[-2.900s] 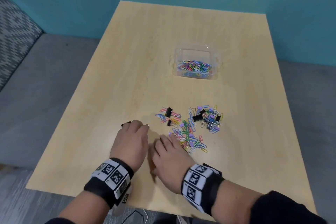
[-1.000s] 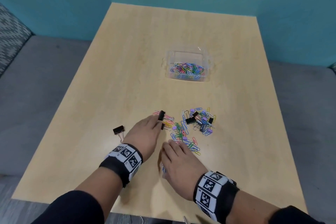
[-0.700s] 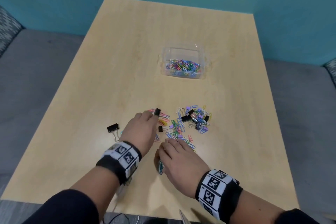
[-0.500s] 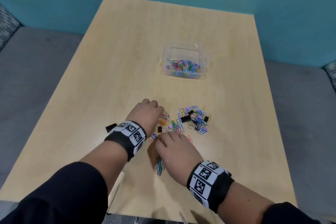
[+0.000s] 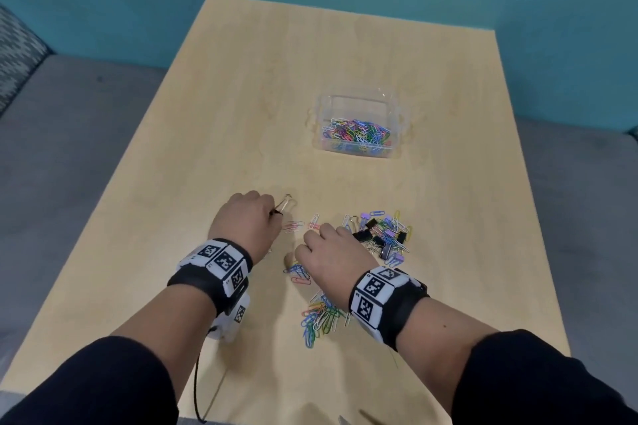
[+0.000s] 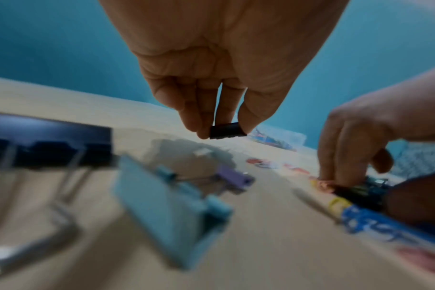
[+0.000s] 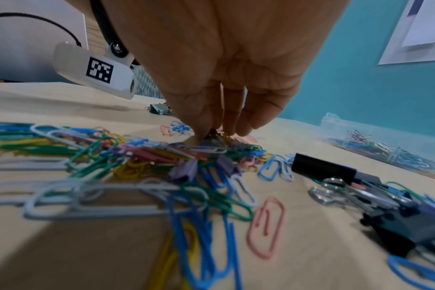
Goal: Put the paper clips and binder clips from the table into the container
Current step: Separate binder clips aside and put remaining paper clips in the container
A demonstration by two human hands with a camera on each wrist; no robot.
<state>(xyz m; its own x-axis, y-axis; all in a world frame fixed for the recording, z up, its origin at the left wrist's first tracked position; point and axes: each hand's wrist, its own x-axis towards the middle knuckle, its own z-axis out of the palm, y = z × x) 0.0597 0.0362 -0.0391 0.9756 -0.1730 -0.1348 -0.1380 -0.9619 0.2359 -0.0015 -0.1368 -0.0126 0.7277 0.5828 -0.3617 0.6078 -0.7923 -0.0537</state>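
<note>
A clear plastic container point(image 5: 359, 103) holding coloured paper clips stands mid-table, beyond both hands. My left hand point(image 5: 272, 212) hovers over the table and pinches a black binder clip point(image 6: 227, 131), whose wire handles point(image 5: 287, 202) stick out past the fingers. My right hand point(image 5: 312, 235) points its fingers down into the loose clips, and its fingertips point(image 7: 226, 127) close on a small dark clip point(image 7: 212, 133). A mixed heap of paper clips and black and purple binder clips point(image 5: 383, 235) lies just right of that hand. More paper clips point(image 5: 321, 317) lie under its wrist.
Under my left wrist lie a light-blue binder clip point(image 6: 171, 206), a black one point(image 6: 50, 145) and a purple one point(image 6: 234, 176). The wooden table point(image 5: 241, 97) has bare wood at the far and left parts. Grey upholstery and a teal wall surround it.
My left hand has taken a black binder clip from the left of the heap and lifted it. My right hand has slid forward off the near paper clips to the heap.
</note>
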